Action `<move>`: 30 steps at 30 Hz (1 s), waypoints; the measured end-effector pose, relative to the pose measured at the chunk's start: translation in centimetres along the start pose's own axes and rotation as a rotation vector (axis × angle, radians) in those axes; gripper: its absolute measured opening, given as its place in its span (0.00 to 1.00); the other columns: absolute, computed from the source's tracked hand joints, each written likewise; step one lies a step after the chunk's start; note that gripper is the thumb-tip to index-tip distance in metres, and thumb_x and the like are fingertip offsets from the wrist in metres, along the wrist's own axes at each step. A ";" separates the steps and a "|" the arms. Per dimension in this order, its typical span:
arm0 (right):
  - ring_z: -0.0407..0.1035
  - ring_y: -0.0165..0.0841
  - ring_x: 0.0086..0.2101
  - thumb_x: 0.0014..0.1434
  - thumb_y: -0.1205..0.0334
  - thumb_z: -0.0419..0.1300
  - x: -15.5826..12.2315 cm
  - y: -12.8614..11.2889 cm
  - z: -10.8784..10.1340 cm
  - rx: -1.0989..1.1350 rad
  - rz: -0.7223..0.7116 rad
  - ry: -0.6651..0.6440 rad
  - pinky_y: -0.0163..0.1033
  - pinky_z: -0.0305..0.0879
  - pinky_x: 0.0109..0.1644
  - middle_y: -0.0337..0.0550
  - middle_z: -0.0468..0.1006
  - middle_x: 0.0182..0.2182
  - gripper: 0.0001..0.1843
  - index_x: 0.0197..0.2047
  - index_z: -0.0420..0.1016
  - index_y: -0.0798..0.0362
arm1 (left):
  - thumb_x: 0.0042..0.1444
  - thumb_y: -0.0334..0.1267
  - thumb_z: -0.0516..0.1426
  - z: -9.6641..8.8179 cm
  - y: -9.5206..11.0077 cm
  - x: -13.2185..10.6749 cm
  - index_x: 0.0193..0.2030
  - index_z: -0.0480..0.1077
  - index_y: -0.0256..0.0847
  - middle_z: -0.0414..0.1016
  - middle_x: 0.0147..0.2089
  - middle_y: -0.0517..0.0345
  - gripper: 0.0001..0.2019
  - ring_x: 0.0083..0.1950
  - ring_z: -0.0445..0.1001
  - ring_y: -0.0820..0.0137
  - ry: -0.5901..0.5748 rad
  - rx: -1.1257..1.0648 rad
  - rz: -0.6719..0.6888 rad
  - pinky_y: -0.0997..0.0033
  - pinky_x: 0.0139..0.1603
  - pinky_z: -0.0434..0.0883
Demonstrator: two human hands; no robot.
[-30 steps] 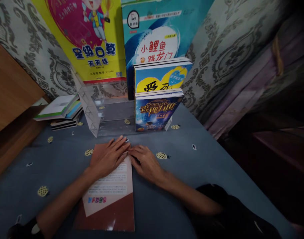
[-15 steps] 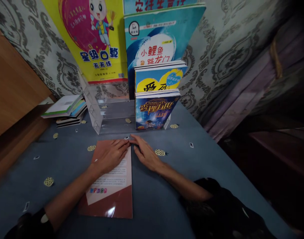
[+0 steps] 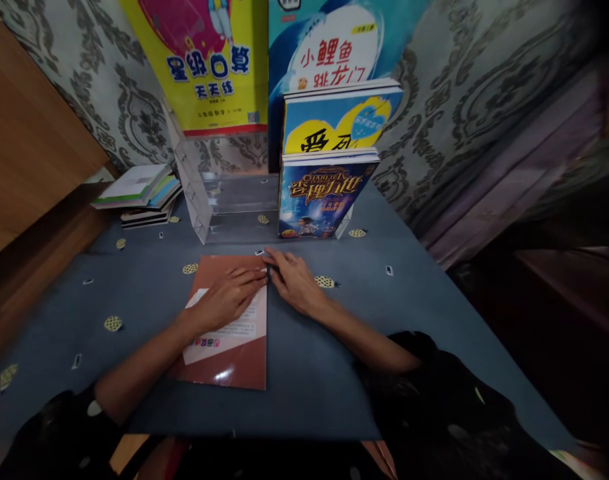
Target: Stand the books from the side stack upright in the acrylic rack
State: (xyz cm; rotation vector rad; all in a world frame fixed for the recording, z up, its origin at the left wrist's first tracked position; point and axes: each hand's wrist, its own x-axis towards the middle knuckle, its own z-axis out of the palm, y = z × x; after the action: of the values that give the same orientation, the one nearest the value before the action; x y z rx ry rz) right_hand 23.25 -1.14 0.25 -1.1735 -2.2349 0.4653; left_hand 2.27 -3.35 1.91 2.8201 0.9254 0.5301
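A reddish-brown book [image 3: 234, 367] with a pale printed panel lies flat on the table in front of me. My left hand [image 3: 224, 297] rests palm down across its upper part, fingers stretched toward the right edge. Beside that edge, near the top right corner, is my right hand [image 3: 297, 283]. Its fingers are extended and the thumb stands a little apart; the fingertips meet the book's edge, close to my left fingertips. Whether they pinch the edge is hard to see.
Behind the book stands a clear plastic rack [image 3: 197, 200]. It holds a yellow workbook [image 3: 209, 110], a teal book [image 3: 334, 40], a blue-and-yellow book [image 3: 329, 123] and a dark blue book [image 3: 324, 200]. A stack of books [image 3: 139, 190] lies left of the rack, on the patterned blue tablecloth [image 3: 149, 293].
The view has tipped downward, bringing the table's near edge into sight. My left hand sits slightly lower on the book, showing more of its top. My right hand stays at the edge.
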 end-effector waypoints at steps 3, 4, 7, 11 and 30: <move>0.66 0.46 0.53 0.65 0.68 0.51 -0.1 -0.2 -0.1 -0.024 -0.013 -0.011 0.54 0.63 0.56 0.50 0.78 0.55 0.25 0.65 0.60 0.55 | 0.69 0.32 0.48 -0.3 0.8 -0.6 0.62 0.68 0.39 0.73 0.61 0.47 0.18 0.63 0.69 0.59 -0.033 0.022 0.020 0.49 0.62 0.69; 0.66 0.47 0.53 0.65 0.67 0.52 -0.1 -0.2 -0.1 -0.032 -0.018 -0.016 0.54 0.62 0.56 0.50 0.78 0.55 0.24 0.64 0.61 0.56 | 0.69 0.31 0.48 -0.4 1.1 -0.8 0.62 0.69 0.39 0.73 0.61 0.47 0.18 0.63 0.69 0.59 -0.040 0.027 0.028 0.50 0.62 0.69; 0.66 0.47 0.53 0.65 0.65 0.53 -0.1 -0.3 -0.1 -0.047 -0.023 -0.026 0.53 0.62 0.57 0.52 0.78 0.55 0.23 0.63 0.64 0.57 | 0.69 0.32 0.48 -0.8 2.3 -1.4 0.62 0.69 0.40 0.73 0.61 0.48 0.18 0.63 0.69 0.59 -0.056 0.036 0.027 0.51 0.62 0.68; 0.66 0.47 0.54 0.65 0.64 0.54 -0.1 -0.3 -0.1 -0.065 -0.015 -0.042 0.53 0.61 0.57 0.51 0.77 0.55 0.22 0.61 0.66 0.55 | 0.71 0.40 0.48 -1.3 4.3 -2.5 0.63 0.68 0.41 0.73 0.62 0.48 0.18 0.64 0.68 0.59 -0.107 0.037 -0.009 0.50 0.64 0.66; 0.68 0.46 0.56 0.63 0.66 0.56 0.4 -0.2 0.1 -0.024 -0.165 -0.016 0.57 0.64 0.59 0.53 0.76 0.56 0.25 0.63 0.68 0.52 | 0.69 0.43 0.53 -2.6 8.7 -7.1 0.75 0.42 0.44 0.55 0.74 0.52 0.33 0.74 0.53 0.60 -0.298 0.050 -0.064 0.47 0.73 0.54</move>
State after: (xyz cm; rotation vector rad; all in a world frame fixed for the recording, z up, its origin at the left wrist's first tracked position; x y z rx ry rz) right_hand 22.87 -0.93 0.44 -0.9898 -2.3341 0.3834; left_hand 0.75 -14.55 4.19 2.7951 0.9727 0.0756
